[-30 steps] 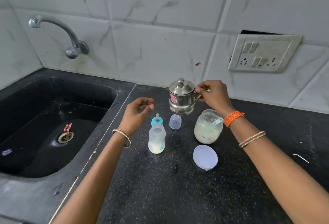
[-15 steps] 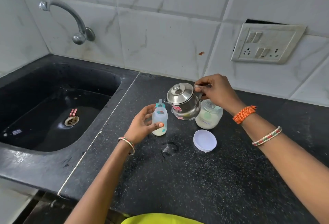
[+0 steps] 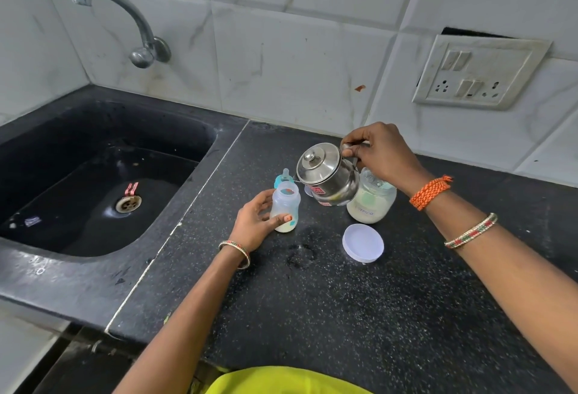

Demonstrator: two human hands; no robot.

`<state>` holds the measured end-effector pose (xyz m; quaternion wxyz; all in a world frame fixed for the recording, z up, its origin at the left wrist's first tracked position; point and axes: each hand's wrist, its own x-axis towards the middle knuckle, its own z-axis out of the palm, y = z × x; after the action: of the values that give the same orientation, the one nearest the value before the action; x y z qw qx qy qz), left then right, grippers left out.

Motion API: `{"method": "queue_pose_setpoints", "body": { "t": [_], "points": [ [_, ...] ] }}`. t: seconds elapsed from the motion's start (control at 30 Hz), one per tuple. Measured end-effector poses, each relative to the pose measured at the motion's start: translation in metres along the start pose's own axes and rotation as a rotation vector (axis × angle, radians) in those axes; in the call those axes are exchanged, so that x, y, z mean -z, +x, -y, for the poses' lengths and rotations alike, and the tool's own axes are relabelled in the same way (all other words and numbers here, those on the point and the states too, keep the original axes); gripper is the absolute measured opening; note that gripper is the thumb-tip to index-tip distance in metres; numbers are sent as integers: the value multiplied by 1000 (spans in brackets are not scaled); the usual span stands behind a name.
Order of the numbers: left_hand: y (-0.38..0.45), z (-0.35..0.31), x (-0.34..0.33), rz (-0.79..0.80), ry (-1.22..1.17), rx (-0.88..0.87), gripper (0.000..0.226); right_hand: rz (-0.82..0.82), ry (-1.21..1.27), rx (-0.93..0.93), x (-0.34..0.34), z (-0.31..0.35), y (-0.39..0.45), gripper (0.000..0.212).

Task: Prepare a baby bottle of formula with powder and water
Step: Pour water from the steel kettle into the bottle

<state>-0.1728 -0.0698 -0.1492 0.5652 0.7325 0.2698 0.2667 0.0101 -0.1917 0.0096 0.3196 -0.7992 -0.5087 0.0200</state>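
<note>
Black speckled countertop (image 3: 359,315) fills my near field, with a yellow garment edge (image 3: 281,381) lowest in view. Compared with half a second ago, I see the steel kettle (image 3: 328,174) tipped further left, its spout now at the bottle's mouth; the bottle stands where it was. My left hand (image 3: 255,223) curls around the baby bottle (image 3: 285,207), thumb across its front, the bottle upright on the counter with pale powder at its base. My right hand (image 3: 380,152) grips the kettle's handle from above, wrist bent, holding the kettle clear of the counter. A white round lid (image 3: 362,245) lies flat nearer me. Partly hidden behind the kettle stands the open formula jar (image 3: 372,203). A blue teat (image 3: 283,178) sits just behind the bottle. Farther left lies the black sink (image 3: 93,181), then the wall tap (image 3: 137,24) and switch plate (image 3: 478,73).
</note>
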Motion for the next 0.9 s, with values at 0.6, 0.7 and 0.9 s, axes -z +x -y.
{"method": "queue_pose_setpoints", "body": {
  "t": [0.6,0.7,0.9],
  "points": [
    [-7,14,0,17,29,22,61,-40,-73,26,11,18,3,15],
    [-7,14,1,37,34,29,64,-54,-84,32,14,20,3,16],
    [-8,13,1,61,25,31,85,-70,-82,35,19,20,3,14]
  ]
}}
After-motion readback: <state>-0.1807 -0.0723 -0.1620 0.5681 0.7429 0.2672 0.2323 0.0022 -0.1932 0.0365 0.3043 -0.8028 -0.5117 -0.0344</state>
